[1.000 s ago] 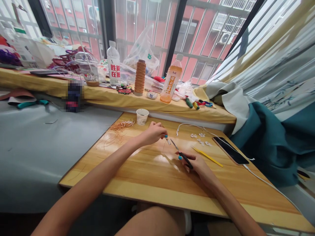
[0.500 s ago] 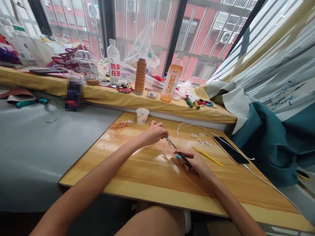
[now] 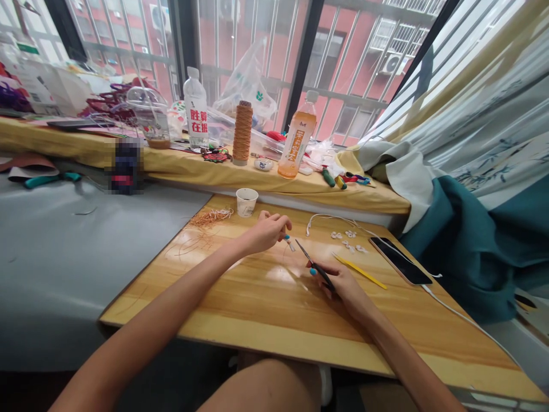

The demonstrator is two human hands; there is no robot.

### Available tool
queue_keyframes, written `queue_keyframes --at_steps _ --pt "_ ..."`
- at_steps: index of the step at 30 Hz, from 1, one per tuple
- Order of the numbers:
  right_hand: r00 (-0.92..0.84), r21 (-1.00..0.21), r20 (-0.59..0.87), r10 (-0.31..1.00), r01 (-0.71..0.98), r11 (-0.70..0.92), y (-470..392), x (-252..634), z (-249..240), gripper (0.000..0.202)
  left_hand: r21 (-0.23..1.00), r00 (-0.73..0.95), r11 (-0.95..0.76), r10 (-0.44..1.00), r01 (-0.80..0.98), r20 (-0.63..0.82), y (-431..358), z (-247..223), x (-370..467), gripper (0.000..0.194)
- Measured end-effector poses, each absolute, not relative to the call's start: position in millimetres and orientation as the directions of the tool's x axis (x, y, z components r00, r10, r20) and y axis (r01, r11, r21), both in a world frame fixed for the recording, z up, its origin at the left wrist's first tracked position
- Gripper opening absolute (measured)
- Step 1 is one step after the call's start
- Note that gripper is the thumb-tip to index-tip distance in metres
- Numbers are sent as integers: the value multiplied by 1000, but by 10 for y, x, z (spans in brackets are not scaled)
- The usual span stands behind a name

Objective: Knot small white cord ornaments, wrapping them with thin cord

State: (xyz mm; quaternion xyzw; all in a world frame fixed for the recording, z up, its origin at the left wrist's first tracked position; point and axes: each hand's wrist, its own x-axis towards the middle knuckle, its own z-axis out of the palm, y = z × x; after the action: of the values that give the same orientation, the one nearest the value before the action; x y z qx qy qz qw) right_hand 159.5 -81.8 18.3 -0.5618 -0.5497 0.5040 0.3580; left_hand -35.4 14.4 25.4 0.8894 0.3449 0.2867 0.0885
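My left hand [image 3: 271, 230] pinches a small whitish piece with brown thread [image 3: 292, 246] above the wooden table; its exact kind is too small to make out. My right hand [image 3: 338, 281] is closed round the dark handles of a pair of scissors [image 3: 321, 272]. The scissor blades point up and left, just right of the small piece and apart from it. Right of the scissors lie yellow tweezers [image 3: 360, 270]. Behind them are several small white looped pieces [image 3: 349, 245]. A heap of brown and white thread scraps [image 3: 211, 217] sits at the table's back left.
A paper cup [image 3: 246, 203] stands at the table's back edge. At right are a phone [image 3: 400, 260] and a white cable [image 3: 467, 320]. On the yellow-covered sill stand a brown thread spool [image 3: 242, 134], a water bottle [image 3: 196, 109] and an orange drink bottle [image 3: 297, 137].
The scissors' tips have come away from the small piece, leaving a gap. My left hand has shifted slightly left with the piece still pinched.
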Motion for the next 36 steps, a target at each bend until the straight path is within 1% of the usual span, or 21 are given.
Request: queue_keyframes --at_steps 2,6,14,18,20,24,26,28,30,32,34,35,36 --pt "-145 -950 -202 969 268 -158 -829 1595 208 37 355 589 -736 675 576 444 153 267 -364 14" --pt "-187 -925 -251 950 336 -179 -811 1577 255 39 372 580 -722 691 583 432 151 302 -375 17" --pt "-177 -888 -262 949 429 -166 -694 1555 193 40 389 606 -708 706 590 367 79 352 -329 17" --pt "-159 -879 -278 947 439 -185 -720 1547 211 44 390 600 -696 718 603 354 70 350 -310 16" --pt "-169 -883 -270 948 435 -174 -738 1554 214 44 383 599 -697 717 606 356 72 330 -307 17" --pt "-213 -898 -213 953 428 -105 -767 1578 195 39 366 605 -714 700 597 380 87 277 -311 20" --pt "-223 -888 -200 954 454 -79 -782 1584 189 36 353 607 -723 690 593 393 102 257 -320 21" --pt "-244 -868 -151 958 496 -11 -799 1588 194 33 345 605 -727 685 593 405 123 245 -333 22" --pt "-278 -829 -35 960 544 128 -821 1594 214 30 331 586 -722 689 607 428 148 234 -348 20" --pt "-325 -744 72 943 612 268 -848 1605 255 30 310 527 -693 707 651 473 174 222 -363 18" --pt "-376 -616 83 923 708 344 -877 1618 323 47 303 422 -628 737 717 528 195 206 -378 18" --pt "-407 -550 58 912 749 369 -888 1629 367 57 312 365 -590 752 745 550 202 197 -384 18" --pt "-435 -490 31 900 778 393 -893 1648 415 61 325 312 -556 762 765 568 208 184 -391 17"
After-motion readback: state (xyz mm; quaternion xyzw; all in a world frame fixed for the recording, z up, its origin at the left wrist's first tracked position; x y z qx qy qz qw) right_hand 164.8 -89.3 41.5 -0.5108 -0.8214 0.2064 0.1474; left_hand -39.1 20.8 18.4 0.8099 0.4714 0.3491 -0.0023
